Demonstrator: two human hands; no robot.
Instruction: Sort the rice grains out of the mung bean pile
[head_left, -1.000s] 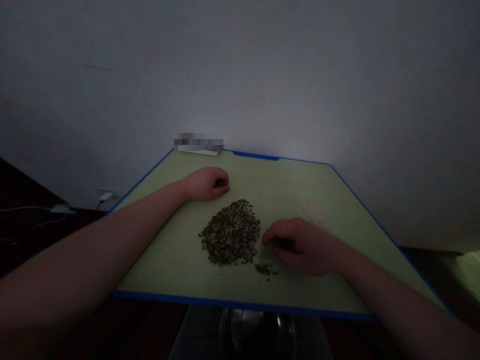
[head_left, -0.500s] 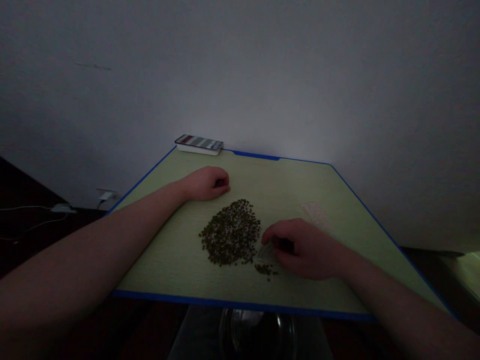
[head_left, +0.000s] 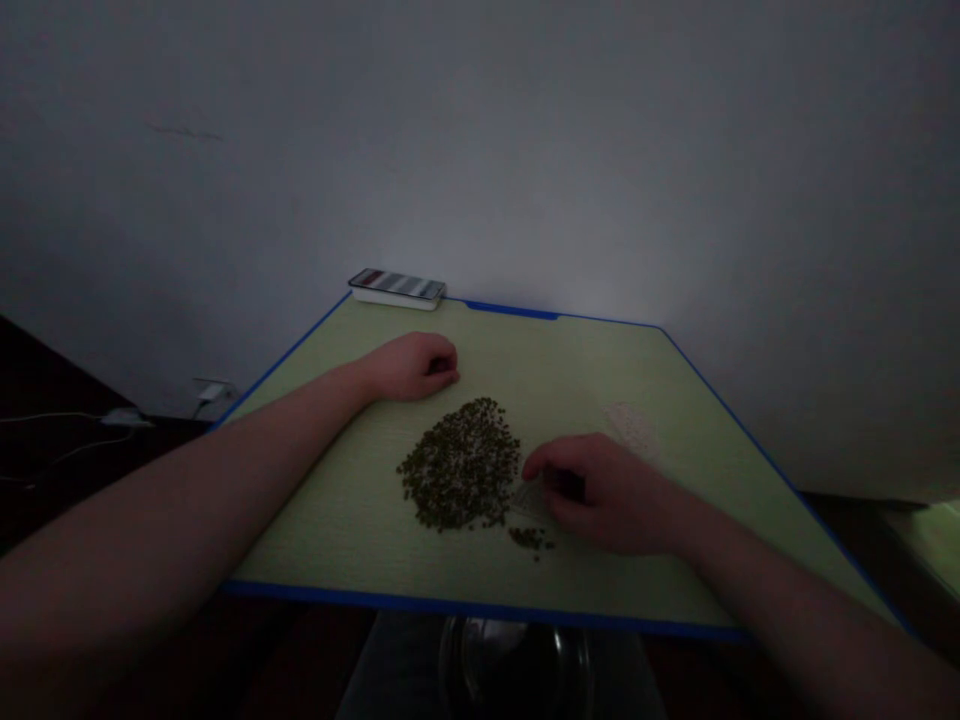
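A heap of small dark green beans (head_left: 461, 465) lies in the middle of a pale green table (head_left: 360, 520) with a blue edge. My right hand (head_left: 604, 492) rests just right of the heap, fingers curled at its edge over a few pale grains; what it pinches is too small to name. A little cluster of green beans (head_left: 531, 539) lies just in front of that hand. My left hand (head_left: 416, 366) lies as a loose fist on the table behind the heap. A pale pile of white grains (head_left: 634, 428) sits behind my right hand.
A phone (head_left: 397, 287) lies on a white block at the table's far left corner against the wall. A glass bowl (head_left: 517, 665) sits below the table's near edge. Cables and a plug (head_left: 211, 391) lie on the dark floor at left.
My right hand has shifted slightly forward and back at the heap's right edge, fingers working there. My left hand has stayed still.
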